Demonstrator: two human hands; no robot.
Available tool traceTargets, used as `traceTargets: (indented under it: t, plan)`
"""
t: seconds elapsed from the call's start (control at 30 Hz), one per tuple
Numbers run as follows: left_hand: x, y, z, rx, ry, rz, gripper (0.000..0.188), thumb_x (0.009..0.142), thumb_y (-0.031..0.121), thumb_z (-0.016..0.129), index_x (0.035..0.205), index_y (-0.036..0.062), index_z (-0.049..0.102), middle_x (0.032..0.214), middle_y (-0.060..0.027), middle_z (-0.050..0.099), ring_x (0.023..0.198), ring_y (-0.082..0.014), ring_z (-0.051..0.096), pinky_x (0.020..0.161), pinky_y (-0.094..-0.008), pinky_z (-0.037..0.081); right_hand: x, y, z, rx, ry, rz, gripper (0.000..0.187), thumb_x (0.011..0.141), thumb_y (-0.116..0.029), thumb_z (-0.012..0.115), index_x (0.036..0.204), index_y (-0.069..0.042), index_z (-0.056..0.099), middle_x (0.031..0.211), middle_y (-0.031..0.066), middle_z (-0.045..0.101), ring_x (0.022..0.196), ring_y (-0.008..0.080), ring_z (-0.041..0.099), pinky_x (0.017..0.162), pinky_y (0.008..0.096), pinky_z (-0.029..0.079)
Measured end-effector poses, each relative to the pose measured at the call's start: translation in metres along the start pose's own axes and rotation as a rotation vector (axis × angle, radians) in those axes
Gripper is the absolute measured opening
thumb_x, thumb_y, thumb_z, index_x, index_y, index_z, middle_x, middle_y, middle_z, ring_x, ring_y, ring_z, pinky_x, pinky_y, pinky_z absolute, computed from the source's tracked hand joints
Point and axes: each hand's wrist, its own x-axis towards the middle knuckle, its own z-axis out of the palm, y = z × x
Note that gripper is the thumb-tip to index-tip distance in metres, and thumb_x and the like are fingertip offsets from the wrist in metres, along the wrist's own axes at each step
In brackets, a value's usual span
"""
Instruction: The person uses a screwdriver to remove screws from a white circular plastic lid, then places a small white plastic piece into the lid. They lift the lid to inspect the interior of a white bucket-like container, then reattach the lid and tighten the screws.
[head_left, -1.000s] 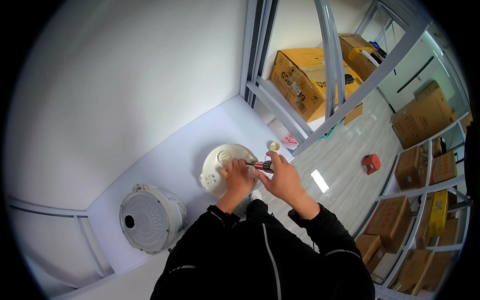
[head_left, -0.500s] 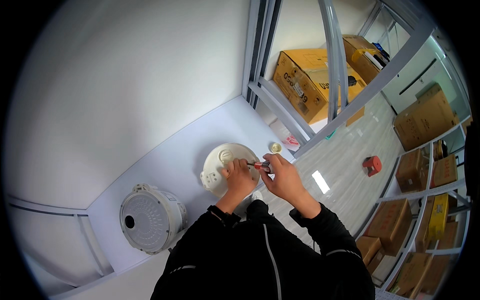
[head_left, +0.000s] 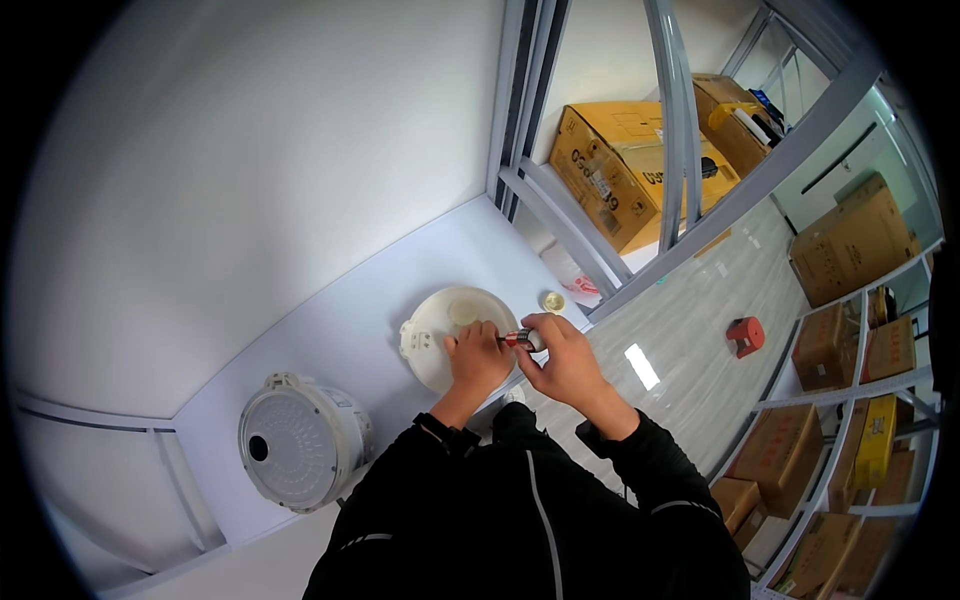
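Note:
A round white plastic lid point(head_left: 425, 322) with a tab on its left edge lies on the table. My left hand point(head_left: 478, 362) rests over it with bent fingers, the thumb a little apart; what the fingertips hold, if anything, is hidden. My right hand point(head_left: 568, 360) grips a small screwdriver point(head_left: 519, 340) with a red and dark handle. The screwdriver lies nearly level, its shaft pointing left at my left fingertips. Beyond my right hand, near the table's edge, sits a small round yellowish dish point(head_left: 552, 301).
A round white appliance body point(head_left: 305, 447) with a vented grey base stands at the left of the table point(head_left: 390, 270). Grey frame posts point(head_left: 675, 150) rise at the right, beside a yellow carton point(head_left: 620, 180). A red stool point(head_left: 745, 336) and shelves of boxes point(head_left: 780, 450) are farther right.
My left fingers have shifted slightly right and down over the lid, and less of the screwdriver's shaft shows. My right hand has moved slightly, still gripping the screwdriver.

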Motion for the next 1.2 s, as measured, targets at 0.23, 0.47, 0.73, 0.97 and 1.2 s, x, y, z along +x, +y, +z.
traceTargets:
  t: [0.23, 0.47, 0.73, 0.97, 1.2]
  plan:
    - [0.005, -0.006, -0.003, 0.076, -0.062, 0.113, 0.016, 0.088, 0.023, 0.074, 0.088, 0.0086, 0.067, 0.088, -0.0100, 0.070, 0.079, -0.0337, 0.071, 0.064, -0.0493, 0.052, 0.006, 0.004, -0.004, 0.059, 0.052, 0.023, 0.048, 0.088, -0.014, 0.087, 0.127, -0.002, 0.063, 0.104, 0.0170, 0.078, 0.086, 0.0344, 0.078, 0.075, 0.0388, 0.062]
    - [0.006, 0.000, -0.003, 0.186, -0.257, 0.003, 0.025, 0.096, 0.030, 0.070, 0.096, 0.0046, 0.068, 0.095, -0.0136, 0.072, 0.083, -0.0340, 0.076, 0.066, -0.0494, 0.062, 0.002, 0.015, -0.019, 0.029, 0.189, -0.038, 0.045, 0.086, -0.015, 0.089, 0.124, -0.004, 0.066, 0.099, 0.0165, 0.076, 0.087, 0.0386, 0.075, 0.075, 0.0421, 0.060]
    - [0.002, -0.004, 0.004, 0.257, -0.262, -0.014, 0.025, 0.101, 0.030, 0.067, 0.101, 0.0055, 0.068, 0.100, -0.0125, 0.073, 0.086, -0.0326, 0.077, 0.067, -0.0483, 0.062, -0.011, 0.009, -0.045, -0.023, 0.296, -0.058, 0.040, 0.086, -0.014, 0.090, 0.119, -0.003, 0.069, 0.101, 0.0154, 0.075, 0.088, 0.0380, 0.074, 0.075, 0.0414, 0.059]
    - [0.001, 0.005, 0.008, 0.217, -0.307, -0.108, 0.028, 0.106, 0.030, 0.064, 0.109, 0.0025, 0.066, 0.109, -0.0183, 0.071, 0.094, -0.0390, 0.075, 0.074, -0.0526, 0.062, -0.026, 0.014, -0.057, -0.015, 0.258, -0.060, 0.039, 0.085, -0.013, 0.089, 0.118, -0.003, 0.069, 0.102, 0.0154, 0.075, 0.088, 0.0375, 0.074, 0.074, 0.0411, 0.059]
    - [0.015, 0.026, -0.004, 0.223, -0.392, -0.253, 0.031, 0.107, 0.029, 0.061, 0.112, -0.0018, 0.064, 0.115, -0.0231, 0.071, 0.101, -0.0415, 0.075, 0.080, -0.0541, 0.063, -0.015, 0.040, -0.071, 0.043, 0.251, -0.164, 0.040, 0.085, -0.011, 0.089, 0.119, -0.004, 0.069, 0.103, 0.0156, 0.075, 0.088, 0.0381, 0.074, 0.075, 0.0414, 0.059]
